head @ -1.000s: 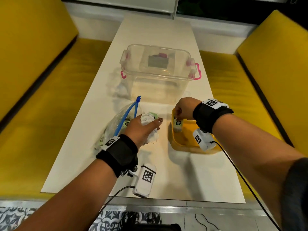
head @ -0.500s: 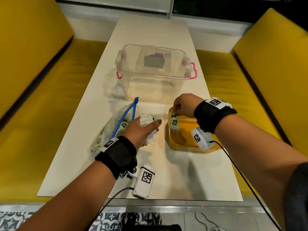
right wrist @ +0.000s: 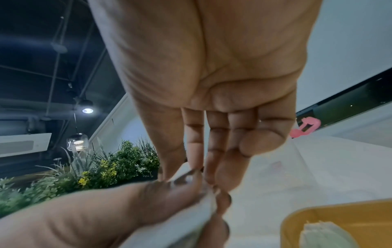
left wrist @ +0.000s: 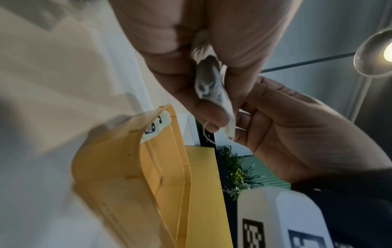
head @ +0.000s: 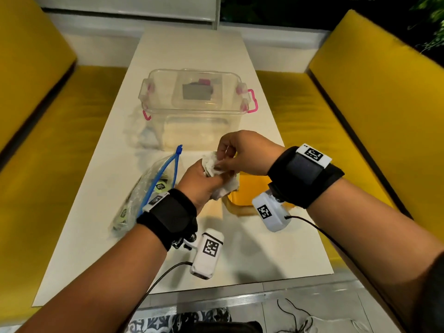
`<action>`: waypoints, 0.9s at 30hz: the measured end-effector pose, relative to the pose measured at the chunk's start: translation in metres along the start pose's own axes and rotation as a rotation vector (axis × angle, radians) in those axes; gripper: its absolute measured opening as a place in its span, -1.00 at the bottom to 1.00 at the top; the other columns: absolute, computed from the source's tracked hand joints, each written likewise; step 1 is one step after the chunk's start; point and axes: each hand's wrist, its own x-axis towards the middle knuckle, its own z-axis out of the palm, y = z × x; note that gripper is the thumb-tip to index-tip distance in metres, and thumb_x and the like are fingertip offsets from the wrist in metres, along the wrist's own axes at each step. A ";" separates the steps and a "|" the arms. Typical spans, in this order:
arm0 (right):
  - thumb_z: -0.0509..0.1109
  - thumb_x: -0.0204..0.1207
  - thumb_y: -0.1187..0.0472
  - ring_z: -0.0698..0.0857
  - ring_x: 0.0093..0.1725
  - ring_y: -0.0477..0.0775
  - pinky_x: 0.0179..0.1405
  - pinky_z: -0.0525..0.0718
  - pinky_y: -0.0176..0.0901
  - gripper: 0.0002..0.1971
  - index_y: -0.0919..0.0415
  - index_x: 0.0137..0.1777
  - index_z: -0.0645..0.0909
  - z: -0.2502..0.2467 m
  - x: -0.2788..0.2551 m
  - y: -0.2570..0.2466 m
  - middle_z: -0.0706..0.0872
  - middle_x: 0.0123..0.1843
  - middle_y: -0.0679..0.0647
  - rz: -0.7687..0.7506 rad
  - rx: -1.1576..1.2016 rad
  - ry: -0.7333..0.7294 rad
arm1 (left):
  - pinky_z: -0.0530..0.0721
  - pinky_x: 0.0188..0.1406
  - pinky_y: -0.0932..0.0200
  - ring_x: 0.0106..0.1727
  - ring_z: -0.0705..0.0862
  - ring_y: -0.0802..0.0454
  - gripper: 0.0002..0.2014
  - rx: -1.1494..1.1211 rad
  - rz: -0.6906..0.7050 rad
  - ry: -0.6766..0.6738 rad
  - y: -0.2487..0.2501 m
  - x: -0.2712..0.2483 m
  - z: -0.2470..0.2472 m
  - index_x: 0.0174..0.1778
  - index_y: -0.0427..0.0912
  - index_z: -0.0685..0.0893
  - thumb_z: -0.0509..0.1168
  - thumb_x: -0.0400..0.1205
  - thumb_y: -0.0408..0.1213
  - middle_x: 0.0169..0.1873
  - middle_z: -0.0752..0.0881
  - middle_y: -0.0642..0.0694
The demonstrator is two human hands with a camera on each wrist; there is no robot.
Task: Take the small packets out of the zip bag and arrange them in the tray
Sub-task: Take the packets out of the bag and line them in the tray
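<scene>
My left hand (head: pixel 204 186) grips a bundle of small white packets (head: pixel 217 168) above the table, between the zip bag and the tray. My right hand (head: pixel 227 157) has come over it and pinches the top edge of one packet (left wrist: pixel 230 124). The clear zip bag (head: pixel 146 191) with a blue slider lies at the left with several packets still inside. Most of the yellow tray (head: pixel 249 191) sits hidden under my right wrist. One packet (left wrist: pixel 155 127) stands at its far corner, also seen as a packet (right wrist: pixel 324 234) in the right wrist view.
A clear plastic box (head: pixel 192 102) with pink latches stands on the white table (head: pixel 252 255) beyond the hands. Yellow bench seats (head: pixel 348 131) run along both sides of the table. Camera cables trail off the near edge.
My right hand left a packet standing in the tray's far corner and swung left to the bundle. My left hand rose a little with the bundle.
</scene>
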 end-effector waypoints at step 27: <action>0.37 0.52 0.40 0.82 -0.21 0.02 -0.20 0.74 -0.30 -0.80 0.25 0.06 0.76 -0.011 -0.026 0.010 0.83 -0.15 0.10 0.074 0.441 0.020 | 0.64 -0.39 0.18 -0.16 0.66 -0.07 -0.86 0.038 -0.042 0.210 0.002 0.006 -0.016 0.01 0.01 0.54 0.13 0.70 -0.33 -0.19 0.68 -0.13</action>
